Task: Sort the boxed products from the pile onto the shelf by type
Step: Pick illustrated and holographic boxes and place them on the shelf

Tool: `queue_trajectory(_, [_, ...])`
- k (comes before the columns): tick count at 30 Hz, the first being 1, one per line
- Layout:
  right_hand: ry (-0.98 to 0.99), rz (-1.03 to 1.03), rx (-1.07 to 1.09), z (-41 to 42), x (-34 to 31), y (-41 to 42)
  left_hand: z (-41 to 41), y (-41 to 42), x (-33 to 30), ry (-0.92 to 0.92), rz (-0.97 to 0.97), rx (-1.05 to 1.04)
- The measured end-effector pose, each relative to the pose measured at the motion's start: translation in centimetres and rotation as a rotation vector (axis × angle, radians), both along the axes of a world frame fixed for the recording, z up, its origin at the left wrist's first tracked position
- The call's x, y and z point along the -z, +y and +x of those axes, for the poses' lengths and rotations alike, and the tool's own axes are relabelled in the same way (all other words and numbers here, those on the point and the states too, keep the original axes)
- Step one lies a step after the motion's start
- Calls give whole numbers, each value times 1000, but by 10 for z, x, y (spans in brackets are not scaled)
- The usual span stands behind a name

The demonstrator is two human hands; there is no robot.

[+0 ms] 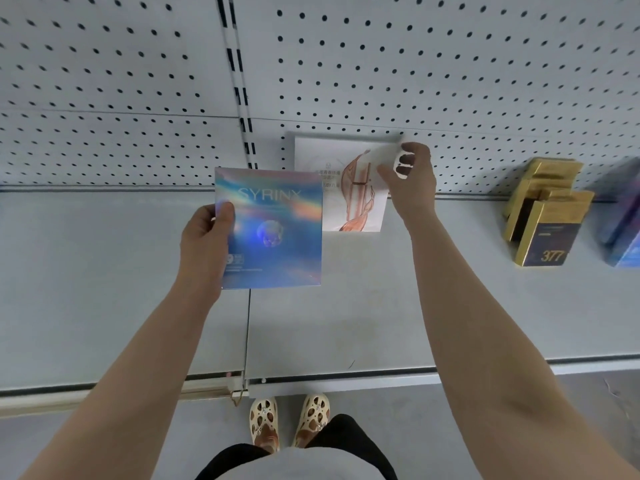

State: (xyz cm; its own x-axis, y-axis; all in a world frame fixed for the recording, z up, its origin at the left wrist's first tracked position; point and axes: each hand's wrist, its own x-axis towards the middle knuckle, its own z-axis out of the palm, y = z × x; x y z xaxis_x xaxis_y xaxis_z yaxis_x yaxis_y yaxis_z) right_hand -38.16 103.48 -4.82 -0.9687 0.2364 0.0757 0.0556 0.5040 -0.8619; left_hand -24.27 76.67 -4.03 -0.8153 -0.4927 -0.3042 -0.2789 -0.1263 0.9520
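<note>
My left hand (207, 233) grips the left edge of a flat iridescent blue box (277, 233) marked SYRINX and holds it above the grey shelf (104, 271). Behind it stands a white box with an orange drawing (353, 188), leaning against the pegboard back. My right hand (412, 181) pinches that white box at its upper right corner. Part of the white box's left side is hidden by the blue one.
Several gold and dark boxes (547, 216), one marked 377, stand on the shelf at the right. A blue-purple box (623, 223) sits at the far right edge. The pegboard wall (415, 64) closes the back. My feet show below the shelf's front edge (346, 379).
</note>
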Motion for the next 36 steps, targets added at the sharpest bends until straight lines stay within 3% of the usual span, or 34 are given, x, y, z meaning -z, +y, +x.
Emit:
queue_trajectory(8, [104, 76, 87, 89, -17, 23, 7, 28, 5, 6, -22, 188])
queue_trajectory(16, [-186, -315, -70, 162, -19, 91, 30, 137, 9, 35, -26, 326])
queue_trajectory(21, [-203, -408, -116, 186, -17, 204, 44, 256, 16, 74, -3, 392])
queue_trajectory(26, [-146, -320, -111, 200, -29, 348, 52, 389, 30, 98, -16, 489])
queue_trajectory(30, [-116, -198, -45, 201, -37, 448, 48, 475, 36, 84, -112, 614])
queue_trajectory(36, [-95, -223, -10, 171, -43, 552, 16, 564, 35, 131, -353, 753])
